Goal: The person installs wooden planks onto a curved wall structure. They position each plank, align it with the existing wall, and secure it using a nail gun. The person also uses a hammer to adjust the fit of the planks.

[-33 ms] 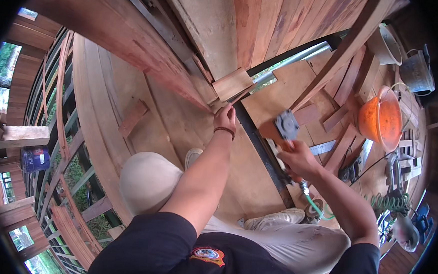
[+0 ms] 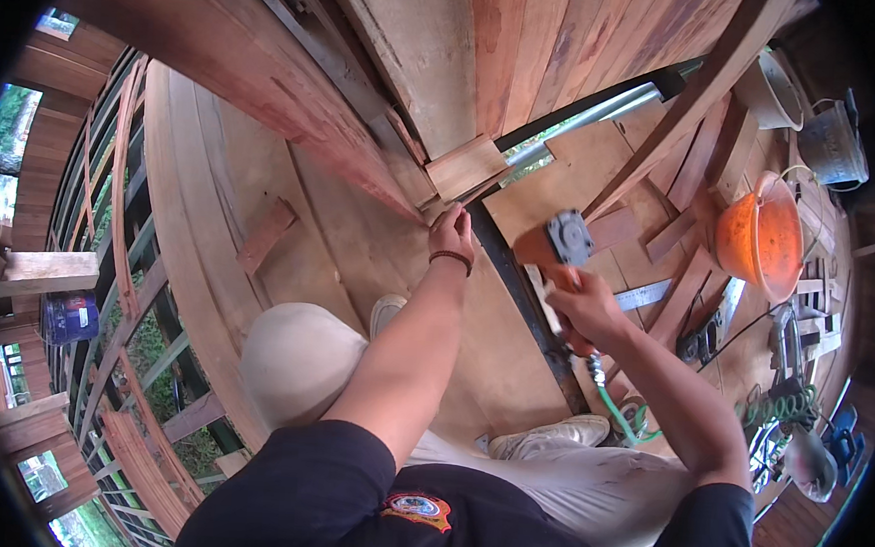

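Observation:
My right hand (image 2: 593, 308) is wrapped round the handle of an orange nail gun (image 2: 539, 250) with a grey cap. A green air hose (image 2: 614, 410) runs from the gun's lower end. The gun is held over a dark gap (image 2: 526, 304) in the plank floor. My left hand (image 2: 450, 231) is low at the foot of a thick wooden post (image 2: 298, 95), its fingers closed at the end of a thin wood strip (image 2: 483, 189). Just beyond the fingertips sits a pale wood block (image 2: 464, 168). My palm and some fingers are hidden.
Offcuts (image 2: 670, 238) and a metal square (image 2: 644, 293) lie on the floor to the right. Farther right stand an orange bucket (image 2: 760, 238) and a grey bucket (image 2: 834, 145). A slanting beam (image 2: 667, 117) rises beyond the gun. Open railing slats (image 2: 145, 306) edge the left side.
My right hand and the nail gun have shifted slightly left and away from me, and the hose has swung with them. My left hand stays at the post's foot.

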Available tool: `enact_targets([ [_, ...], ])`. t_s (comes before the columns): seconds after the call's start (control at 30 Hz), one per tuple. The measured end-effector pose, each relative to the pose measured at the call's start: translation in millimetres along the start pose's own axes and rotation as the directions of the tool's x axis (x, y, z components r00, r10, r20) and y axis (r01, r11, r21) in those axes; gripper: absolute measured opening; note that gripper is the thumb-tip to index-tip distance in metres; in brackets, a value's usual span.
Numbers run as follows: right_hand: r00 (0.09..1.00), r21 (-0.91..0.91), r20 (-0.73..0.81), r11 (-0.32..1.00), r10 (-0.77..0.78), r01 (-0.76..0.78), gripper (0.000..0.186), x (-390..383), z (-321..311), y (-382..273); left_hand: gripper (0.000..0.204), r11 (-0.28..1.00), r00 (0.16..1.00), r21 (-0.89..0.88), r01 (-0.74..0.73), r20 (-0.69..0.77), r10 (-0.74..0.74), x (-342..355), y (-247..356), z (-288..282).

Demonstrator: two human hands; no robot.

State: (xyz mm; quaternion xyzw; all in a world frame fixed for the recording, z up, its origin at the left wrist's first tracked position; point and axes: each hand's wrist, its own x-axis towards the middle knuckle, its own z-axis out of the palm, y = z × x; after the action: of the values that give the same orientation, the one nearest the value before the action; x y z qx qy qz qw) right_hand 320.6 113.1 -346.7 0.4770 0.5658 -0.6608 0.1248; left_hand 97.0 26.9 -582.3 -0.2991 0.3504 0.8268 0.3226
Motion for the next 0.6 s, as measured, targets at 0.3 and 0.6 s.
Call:
enact_targets([
  [0.3,0.984,0.595,-0.169,0.791,-0.051,0.143,0.020,118.0,49.3,35.0,0.017,0.996,0.999,-0.083,-0.035,0.024,0.037,23.1,-5.4,5.1],
  [0.6,0.906,0.203,-0.375,0.936,-0.197,0.287,0.015,137.5,64.3,37.7,0.032,0.976,0.997,-0.201,-0.082,-0.012,0.081,24.6,-1.4,3.1],
])
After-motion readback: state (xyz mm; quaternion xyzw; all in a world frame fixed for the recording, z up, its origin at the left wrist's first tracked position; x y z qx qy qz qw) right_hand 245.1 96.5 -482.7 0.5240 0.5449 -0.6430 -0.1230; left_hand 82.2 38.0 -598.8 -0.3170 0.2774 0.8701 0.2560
